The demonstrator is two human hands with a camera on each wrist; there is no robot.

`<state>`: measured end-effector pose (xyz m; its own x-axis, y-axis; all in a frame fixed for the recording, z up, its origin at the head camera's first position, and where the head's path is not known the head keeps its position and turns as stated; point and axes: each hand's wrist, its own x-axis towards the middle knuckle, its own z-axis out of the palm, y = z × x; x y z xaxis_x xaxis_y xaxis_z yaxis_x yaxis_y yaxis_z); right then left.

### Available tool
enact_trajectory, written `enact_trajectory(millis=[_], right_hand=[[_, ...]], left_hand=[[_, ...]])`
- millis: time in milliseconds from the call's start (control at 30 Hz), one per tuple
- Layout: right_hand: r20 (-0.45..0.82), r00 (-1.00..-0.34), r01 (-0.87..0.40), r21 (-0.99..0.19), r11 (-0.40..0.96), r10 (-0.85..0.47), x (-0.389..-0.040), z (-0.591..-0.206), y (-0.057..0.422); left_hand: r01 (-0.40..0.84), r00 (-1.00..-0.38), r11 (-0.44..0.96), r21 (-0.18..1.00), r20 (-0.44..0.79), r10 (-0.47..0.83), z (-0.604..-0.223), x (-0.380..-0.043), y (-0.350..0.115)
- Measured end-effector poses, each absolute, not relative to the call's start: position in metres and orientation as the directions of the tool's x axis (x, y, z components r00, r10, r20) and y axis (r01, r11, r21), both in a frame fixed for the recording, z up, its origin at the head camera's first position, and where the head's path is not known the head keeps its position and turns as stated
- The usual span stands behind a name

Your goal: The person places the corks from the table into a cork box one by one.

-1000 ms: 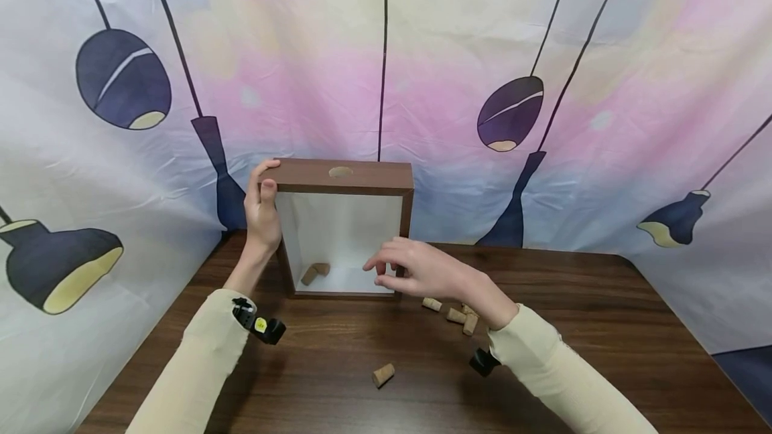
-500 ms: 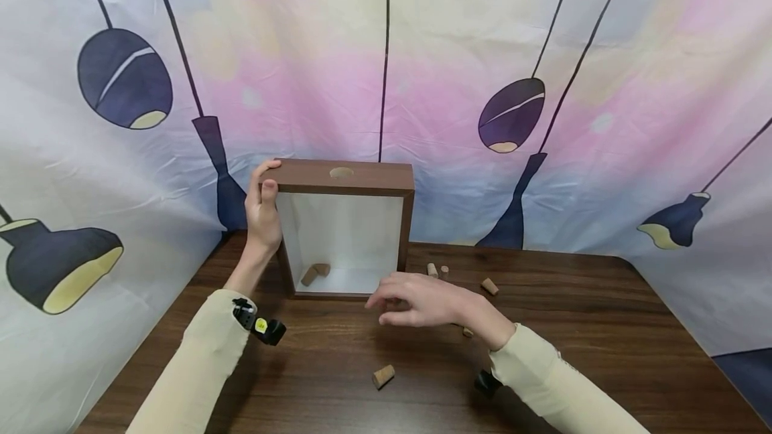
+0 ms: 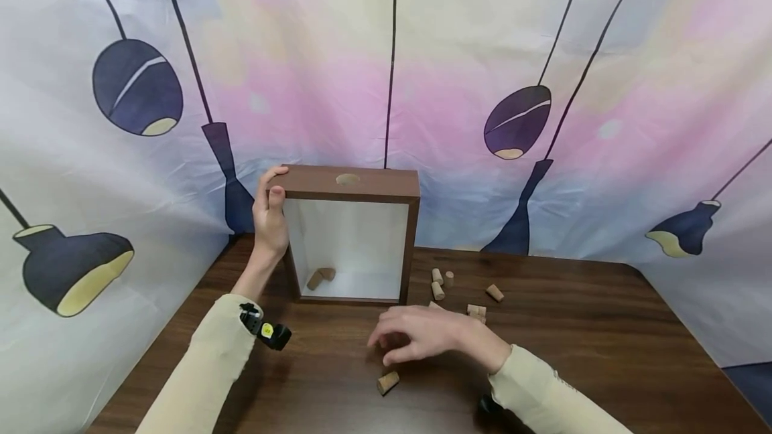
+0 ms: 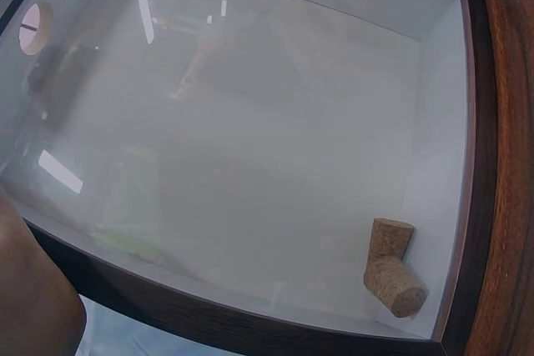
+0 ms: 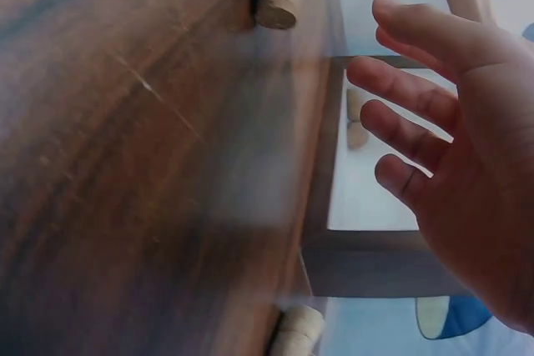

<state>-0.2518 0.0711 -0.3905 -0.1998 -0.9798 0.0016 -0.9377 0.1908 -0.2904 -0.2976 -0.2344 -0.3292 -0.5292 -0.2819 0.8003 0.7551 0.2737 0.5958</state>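
A brown shadow box [image 3: 413, 240] with a clear front stands upright on the table, a round hole [image 3: 348, 179] in its top. Two corks [image 4: 392, 281] lie inside it, in the bottom corner on the left-hand side. My left hand [image 3: 271, 223] grips the box's upper left edge, thumb on the front frame and fingers reaching over the top. Loosely bent and holding nothing, my right hand [image 3: 416, 333] hovers over the table in front of the box. Just below its fingertips lies a single cork [image 3: 388, 382]. The right wrist view shows the fingers [image 5: 400, 89] spread apart.
Several corks [image 3: 437, 291] lie scattered to the right of the box, one [image 3: 494, 293] farther right. More corks [image 3: 476, 311] are partly hidden behind the right hand. A lamp-patterned cloth [image 3: 452, 86] hangs behind the wooden table [image 3: 579, 327].
My right hand has come down and toward me, from the box's lower right corner to near the single cork. The left hand stays on the box. The head view has shifted slightly.
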Motion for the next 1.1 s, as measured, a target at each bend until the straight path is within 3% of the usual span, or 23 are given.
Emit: enact_trajectory(millis=[133,533,833,1100], right_hand=[[-0.044,-0.163,-0.936,-0.308,0.169,-0.986,-0.246,-0.401,0.069],[-0.093,-0.137,-0.929,-0.334,0.161,-0.986,-0.242,-0.415,0.071],[-0.08,-0.158,-0.94,-0.293,0.175,-0.984,-0.246,-0.41,0.072],[-0.054,-0.196,-0.926,-0.319,0.203,-0.979,-0.247,-0.406,0.073]], left_hand=[[0.75,-0.53,0.283,0.598,0.799,-0.284,-0.334,-0.296,-0.235],[0.753,-0.536,0.268,0.6,0.797,-0.28,-0.335,-0.302,-0.239],[0.771,-0.507,0.267,0.578,0.811,-0.292,-0.328,-0.303,-0.233],[0.758,-0.519,0.278,0.59,0.804,-0.289,-0.33,-0.303,-0.236]])
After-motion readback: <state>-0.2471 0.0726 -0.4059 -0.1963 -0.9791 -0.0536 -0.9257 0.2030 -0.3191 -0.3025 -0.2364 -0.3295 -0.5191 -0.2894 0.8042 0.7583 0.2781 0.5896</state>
